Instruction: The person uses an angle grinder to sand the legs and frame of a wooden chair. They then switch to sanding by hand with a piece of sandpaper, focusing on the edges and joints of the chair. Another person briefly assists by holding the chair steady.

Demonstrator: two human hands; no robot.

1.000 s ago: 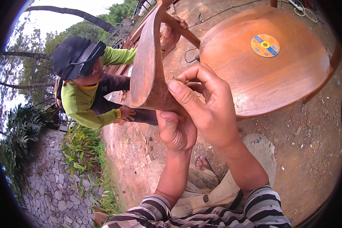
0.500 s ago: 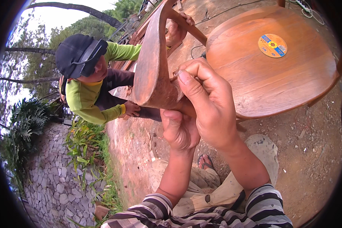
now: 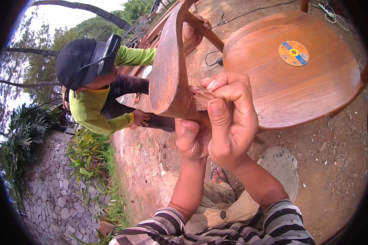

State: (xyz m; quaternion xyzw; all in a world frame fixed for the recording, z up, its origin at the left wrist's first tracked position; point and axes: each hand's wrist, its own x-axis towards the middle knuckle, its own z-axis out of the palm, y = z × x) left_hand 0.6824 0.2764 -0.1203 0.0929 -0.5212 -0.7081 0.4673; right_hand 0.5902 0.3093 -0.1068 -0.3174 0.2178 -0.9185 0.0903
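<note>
A wooden chair with a brown round seat stands in front of me, its curved backrest at the middle left. Below the near end of that backrest, my left hand is closed around the wooden post. My right hand pinches a small, creased, brownish piece of sandpaper between thumb and fingers. The sandpaper sits against the joint where post and backrest meet. Part of the post is hidden behind my hands.
An orange and blue grinding disc lies on the seat. A person in a green shirt crouches at the left, one hand by the chair's far side. A white power strip with cables lies far right; a stone-paved strip runs left.
My right hand has moved slightly down and turned, so the sandpaper shows more. My left hand stays around the post. The crouching person's head has lowered.
</note>
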